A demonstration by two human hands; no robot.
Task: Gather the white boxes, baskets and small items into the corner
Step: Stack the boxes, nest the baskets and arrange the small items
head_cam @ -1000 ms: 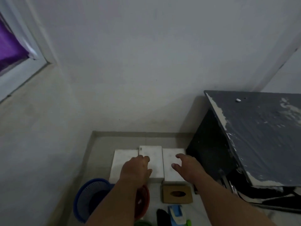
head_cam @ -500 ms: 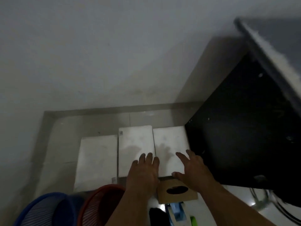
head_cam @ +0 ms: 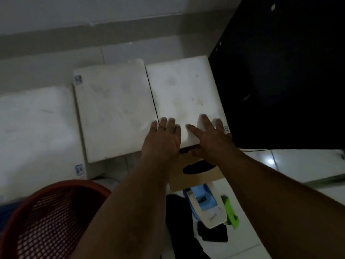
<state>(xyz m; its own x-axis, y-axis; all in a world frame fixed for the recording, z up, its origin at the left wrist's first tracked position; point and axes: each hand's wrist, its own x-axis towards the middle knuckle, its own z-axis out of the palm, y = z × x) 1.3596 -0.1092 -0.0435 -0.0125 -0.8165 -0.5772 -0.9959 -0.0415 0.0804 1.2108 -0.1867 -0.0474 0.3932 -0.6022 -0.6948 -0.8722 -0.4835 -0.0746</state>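
Note:
Three white boxes lie side by side on the floor against the wall: a left box (head_cam: 35,135), a middle box (head_cam: 113,109) and a right box (head_cam: 183,96). My left hand (head_cam: 162,141) rests flat, fingers apart, on the near edge of the right box at its seam with the middle box. My right hand (head_cam: 211,139) lies flat on the right box's near right corner, holding nothing. A red mesh basket (head_cam: 46,219) sits at the lower left, with a blue basket (head_cam: 5,210) barely showing behind it.
A black cabinet (head_cam: 280,71) stands hard against the right box. Near my arms lie a brown tissue box (head_cam: 194,174), a white and blue tape dispenser (head_cam: 207,206), a green item (head_cam: 231,214) and a black item (head_cam: 212,232). The wall's skirting (head_cam: 93,32) runs behind the boxes.
The camera has tilted down and closer to the boxes. Both hands have shifted right, from the middle and right boxes onto the right box's near edge.

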